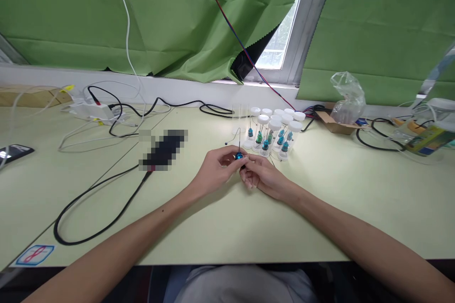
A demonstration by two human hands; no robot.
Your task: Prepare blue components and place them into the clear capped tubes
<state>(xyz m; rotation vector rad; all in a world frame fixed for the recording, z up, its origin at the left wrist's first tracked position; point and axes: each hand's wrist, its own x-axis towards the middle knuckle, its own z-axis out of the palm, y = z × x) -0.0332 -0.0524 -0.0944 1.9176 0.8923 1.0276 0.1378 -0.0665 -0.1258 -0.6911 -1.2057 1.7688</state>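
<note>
My left hand (218,169) and my right hand (266,176) meet over the table (213,227), both with closed fingers. Pinched between them is a small shiny blue bead-like piece (239,155). From its top rises a thin dark wire, bent over to the left with a tiny ball at its end. The fingers cover the lower part of the piece. Just behind stands a clear tube (241,118) without a visible cap. To the right of it, close to my right hand, several white-capped clear tubes (273,135) contain similar blue or green pieces with wires.
A black cable (106,234) loops over the table at left, leading to a blurred dark object (165,150). A phone (16,152) lies far left near a white power strip (92,110). At back right are a cardboard box (336,124) with a plastic bag (350,99) and more cables.
</note>
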